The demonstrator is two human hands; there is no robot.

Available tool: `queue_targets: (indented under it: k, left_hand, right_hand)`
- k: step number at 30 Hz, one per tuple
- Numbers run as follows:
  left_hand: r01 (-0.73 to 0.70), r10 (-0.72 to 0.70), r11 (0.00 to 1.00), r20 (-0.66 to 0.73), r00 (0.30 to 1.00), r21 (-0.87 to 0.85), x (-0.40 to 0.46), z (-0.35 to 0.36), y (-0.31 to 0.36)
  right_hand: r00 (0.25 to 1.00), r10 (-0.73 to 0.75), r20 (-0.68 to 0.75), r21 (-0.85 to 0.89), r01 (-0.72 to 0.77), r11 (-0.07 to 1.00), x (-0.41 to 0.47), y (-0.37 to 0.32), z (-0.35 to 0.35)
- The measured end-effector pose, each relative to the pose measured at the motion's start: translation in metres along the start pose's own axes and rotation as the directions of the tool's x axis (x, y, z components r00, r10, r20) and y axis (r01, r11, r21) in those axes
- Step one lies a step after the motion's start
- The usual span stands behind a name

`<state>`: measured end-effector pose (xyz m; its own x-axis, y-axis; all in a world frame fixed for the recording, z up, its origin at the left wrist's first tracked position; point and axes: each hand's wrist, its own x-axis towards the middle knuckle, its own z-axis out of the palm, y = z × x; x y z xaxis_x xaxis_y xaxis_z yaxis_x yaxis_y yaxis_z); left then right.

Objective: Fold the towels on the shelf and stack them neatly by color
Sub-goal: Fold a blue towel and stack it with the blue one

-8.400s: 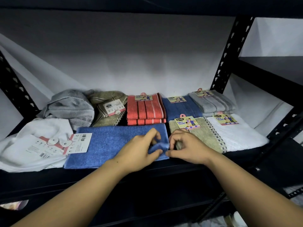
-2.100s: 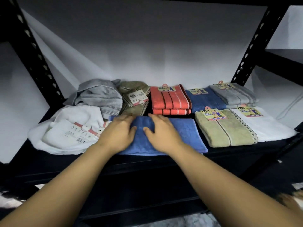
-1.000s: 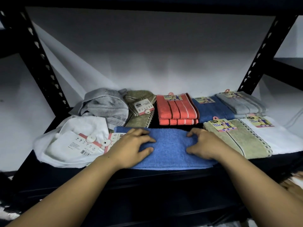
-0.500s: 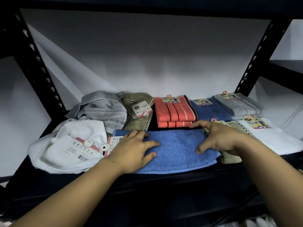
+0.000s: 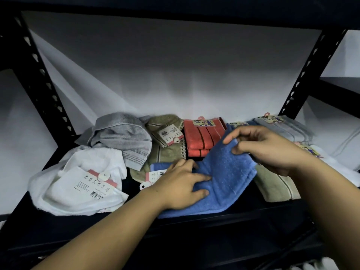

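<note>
Blue towel (image 5: 226,180) lies at shelf (image 5: 194,227) front edge, centre, its right end lifted and tilted up. Right hand (image 5: 268,149) pinches that raised end between thumb and fingers. Left hand (image 5: 181,188) rests flat on towel's left part, fingers straight, pressing it down. White towel (image 5: 81,180), unfolded, near front-left corner; grey towel (image 5: 124,137) crumpled behind it. Olive towel (image 5: 167,145) and folded red towel (image 5: 200,135) along back edge. Folded olive towel (image 5: 272,186) just right of the blue one.
</note>
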<state>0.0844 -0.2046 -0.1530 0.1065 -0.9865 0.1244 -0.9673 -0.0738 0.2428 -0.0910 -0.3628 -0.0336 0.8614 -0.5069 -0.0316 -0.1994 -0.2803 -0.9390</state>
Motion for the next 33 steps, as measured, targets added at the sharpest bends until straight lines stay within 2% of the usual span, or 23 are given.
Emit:
queue_targets:
  k: [4, 8, 11, 17, 23, 26, 27, 29, 31, 33]
  left_hand:
    - [-0.042, 0.031, 0.986, -0.073, 0.997, -0.162, -0.012, -0.017, -0.02]
    - [0.096, -0.136, 0.981, -0.247, 0.959, -0.169, -0.061, -0.036, -0.07]
    - [0.165, -0.216, 0.96, -0.229, 0.949, -0.226, -0.086, -0.041, -0.088]
    - [0.16, -0.214, 0.96, -0.231, 0.949, -0.232, -0.098, -0.031, -0.092]
    - [0.256, -0.294, 0.953, -0.294, 0.91, -0.161, -0.099, -0.025, -0.087]
    - [0.273, -0.305, 0.951, -0.298, 0.905, -0.145, -0.1, -0.025, -0.086]
    - [0.263, -0.296, 0.953, -0.296, 0.908, -0.147, -0.101, -0.025, -0.086]
    - [0.24, -0.277, 0.959, -0.306, 0.911, -0.151, -0.102, -0.024, -0.088]
    - [0.22, -0.263, 0.961, -0.319, 0.911, -0.165, -0.103, -0.022, -0.09]
    - [0.206, -0.253, 0.963, -0.315, 0.915, -0.177, -0.103, -0.021, -0.093]
  right_hand:
    - [0.997, -0.053, 0.049, 0.008, 0.053, 0.999, 0.008, -0.01, 0.023]
    - [0.98, -0.035, 0.195, -0.028, 0.041, 0.999, 0.014, -0.017, 0.061]
    - [0.956, -0.003, 0.293, -0.14, 0.046, 0.989, 0.023, -0.013, 0.095]
    - [0.946, -0.01, 0.325, -0.417, 0.153, 0.896, 0.046, 0.012, 0.152]
    - [0.952, -0.036, 0.304, -0.451, 0.177, 0.875, 0.044, 0.023, 0.166]
    - [0.965, -0.096, 0.243, -0.471, 0.204, 0.858, 0.038, 0.026, 0.166]
    - [0.968, -0.144, 0.203, -0.517, 0.231, 0.824, 0.035, 0.028, 0.164]
    - [0.962, -0.226, 0.153, -0.684, 0.268, 0.678, 0.03, 0.033, 0.16]
    - [0.967, -0.177, 0.184, -0.791, 0.253, 0.558, 0.025, 0.04, 0.154]
    - [0.963, -0.088, 0.254, -0.791, 0.26, 0.554, 0.022, 0.049, 0.149]
